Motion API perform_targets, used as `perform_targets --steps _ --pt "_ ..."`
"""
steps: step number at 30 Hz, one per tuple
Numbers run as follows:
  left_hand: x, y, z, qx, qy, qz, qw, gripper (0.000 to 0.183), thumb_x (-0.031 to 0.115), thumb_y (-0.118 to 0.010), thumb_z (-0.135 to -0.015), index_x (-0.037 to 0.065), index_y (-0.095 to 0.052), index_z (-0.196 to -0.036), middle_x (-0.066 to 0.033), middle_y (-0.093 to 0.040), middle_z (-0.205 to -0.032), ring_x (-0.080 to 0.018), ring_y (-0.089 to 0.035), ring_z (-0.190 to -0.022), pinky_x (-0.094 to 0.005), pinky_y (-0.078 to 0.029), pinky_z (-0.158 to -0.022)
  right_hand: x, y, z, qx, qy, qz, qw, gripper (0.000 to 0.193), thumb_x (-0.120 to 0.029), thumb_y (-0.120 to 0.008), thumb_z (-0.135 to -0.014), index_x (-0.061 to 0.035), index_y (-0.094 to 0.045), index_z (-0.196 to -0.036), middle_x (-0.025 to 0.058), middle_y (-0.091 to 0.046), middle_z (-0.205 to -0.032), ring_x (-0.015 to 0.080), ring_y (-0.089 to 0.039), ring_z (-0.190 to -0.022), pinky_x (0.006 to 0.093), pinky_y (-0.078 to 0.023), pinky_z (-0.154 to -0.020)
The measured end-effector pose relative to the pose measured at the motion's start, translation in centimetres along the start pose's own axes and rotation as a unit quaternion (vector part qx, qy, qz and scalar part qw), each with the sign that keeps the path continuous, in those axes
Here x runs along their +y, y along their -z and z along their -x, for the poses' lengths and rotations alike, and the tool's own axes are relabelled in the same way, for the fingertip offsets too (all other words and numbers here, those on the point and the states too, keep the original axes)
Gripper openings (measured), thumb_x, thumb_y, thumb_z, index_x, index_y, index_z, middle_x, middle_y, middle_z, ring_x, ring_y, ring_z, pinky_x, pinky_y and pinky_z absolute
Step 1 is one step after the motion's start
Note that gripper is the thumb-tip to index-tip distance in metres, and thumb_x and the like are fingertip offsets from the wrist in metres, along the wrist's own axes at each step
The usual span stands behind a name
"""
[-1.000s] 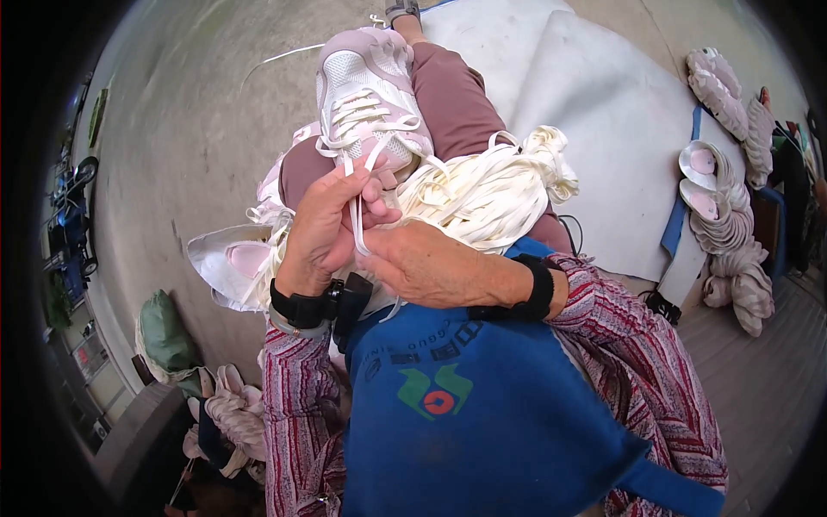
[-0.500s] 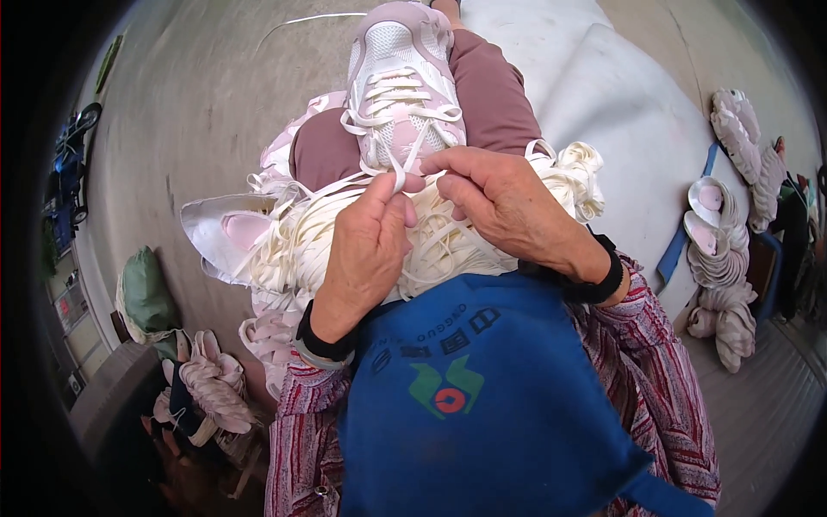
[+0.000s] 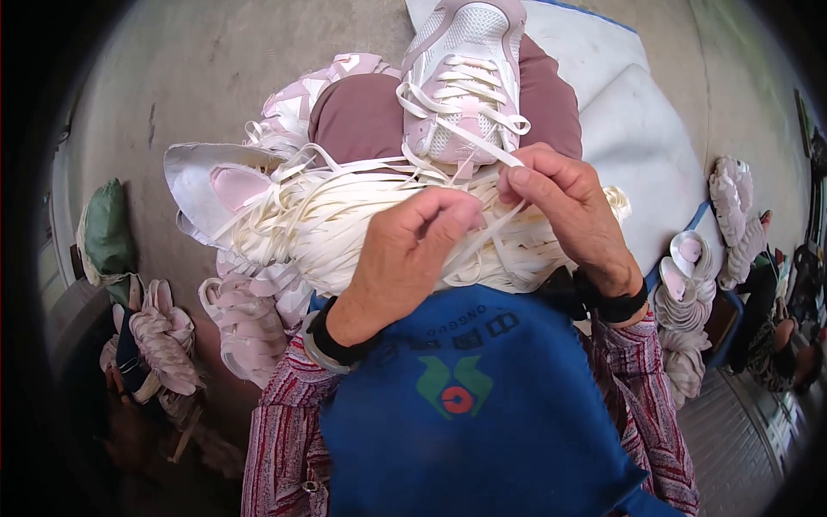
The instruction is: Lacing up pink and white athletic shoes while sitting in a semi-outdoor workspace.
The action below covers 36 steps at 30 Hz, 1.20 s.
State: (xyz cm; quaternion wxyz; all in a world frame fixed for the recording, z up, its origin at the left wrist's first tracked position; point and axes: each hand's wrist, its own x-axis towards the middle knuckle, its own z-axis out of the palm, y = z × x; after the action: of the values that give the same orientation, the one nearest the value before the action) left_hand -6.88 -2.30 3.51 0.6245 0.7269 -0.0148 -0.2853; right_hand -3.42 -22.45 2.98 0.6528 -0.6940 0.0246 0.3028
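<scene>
A white and pale pink sneaker upper (image 3: 479, 33) rests over my knees, its toe pointing away. Cream flat lace crosses its eyelets in several rows. My right hand (image 3: 568, 202) pinches a shoelace (image 3: 478, 142) between thumb and fingers, and the strand runs taut from the upper. To the left, near the close end of the upper, my left hand (image 3: 418, 246) is closed with curled, slightly blurred fingertips; whether a lace is in them is hidden. Beneath both hands, a thick bundle of loose cream laces (image 3: 314, 237) lies across my lap.
A white piece with a pink inside (image 3: 194, 185) sits left of the laces. More pink-white uppers (image 3: 241, 323) lie beside my left arm. A green bag (image 3: 110, 228) stands farther left. On the right are a white sheet (image 3: 646, 138) and stacked uppers (image 3: 689, 289). A blue apron (image 3: 465, 448) covers me.
My hands have moved apart; the right one now draws a lace out to the right. My left hand has left the lace loop it pinched. The view has shifted, so the upper appears farther right.
</scene>
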Motion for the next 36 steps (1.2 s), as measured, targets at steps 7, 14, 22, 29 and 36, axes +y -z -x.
perform_targets --steps 7,14,22,29,36 --pt "0.7 6.4 -0.4 0.044 0.087 0.093 0.991 0.019 0.014 -0.055 -0.093 -0.002 -0.058 -0.103 -0.0023 -0.061 -0.079 -0.0071 -0.055 -0.069 -0.0209 -0.046 -0.064 -1.3 3.2 0.6 0.039 -0.059 -0.110 0.991 0.025 -0.019 -0.048 -0.096 -0.0005 -0.063 -0.091 0.0018 -0.061 -0.077 0.0083 -0.058 -0.067 0.0219 -0.048 -0.062" --pt "-0.3 13.0 -1.1 0.030 0.120 0.053 0.991 0.028 0.031 -0.051 -0.096 0.006 -0.060 -0.086 0.0077 -0.041 -0.062 -0.0016 -0.034 -0.052 -0.0176 -0.031 -0.047 0.4 5.2 -0.2 0.020 -0.122 0.060 0.991 0.025 -0.021 -0.050 -0.097 0.0004 -0.064 -0.095 0.0011 -0.060 -0.079 0.0064 -0.054 -0.070 0.0205 -0.045 -0.066" --pt "-1.8 14.0 -1.3 0.091 0.159 0.178 0.967 0.032 0.032 -0.052 -0.096 0.009 -0.050 -0.074 0.0073 -0.034 -0.058 -0.0029 -0.028 -0.045 -0.0194 -0.031 -0.043 1.5 6.1 0.4 0.085 0.027 0.204 0.975 0.023 -0.017 -0.058 -0.089 0.0019 -0.067 -0.097 0.0095 -0.062 -0.082 0.0164 -0.056 -0.074 0.0273 -0.044 -0.068" --pt "-3.9 15.4 -0.7 0.049 0.104 0.452 0.885 0.035 0.028 -0.044 -0.100 0.013 -0.043 -0.068 -0.0005 -0.045 -0.064 -0.0105 -0.043 -0.053 -0.0271 -0.043 -0.055 3.0 6.1 0.7 0.137 0.015 0.291 0.947 0.022 -0.018 -0.060 -0.087 0.0017 -0.068 -0.095 0.0096 -0.060 -0.076 0.0197 -0.056 -0.068 0.0301 -0.044 -0.063" --pt "-2.4 18.1 -0.7 0.102 -0.096 0.542 0.828 0.036 0.020 -0.041 -0.099 0.008 -0.043 -0.065 -0.0218 -0.058 -0.116 -0.0306 -0.053 -0.108 -0.0521 -0.029 -0.111 0.3 6.3 0.1 0.137 -0.047 0.025 0.989 0.022 -0.020 -0.058 -0.089 -0.0011 -0.067 -0.096 -0.0032 -0.053 -0.063 0.0069 -0.049 -0.056 0.0223 -0.039 -0.051"
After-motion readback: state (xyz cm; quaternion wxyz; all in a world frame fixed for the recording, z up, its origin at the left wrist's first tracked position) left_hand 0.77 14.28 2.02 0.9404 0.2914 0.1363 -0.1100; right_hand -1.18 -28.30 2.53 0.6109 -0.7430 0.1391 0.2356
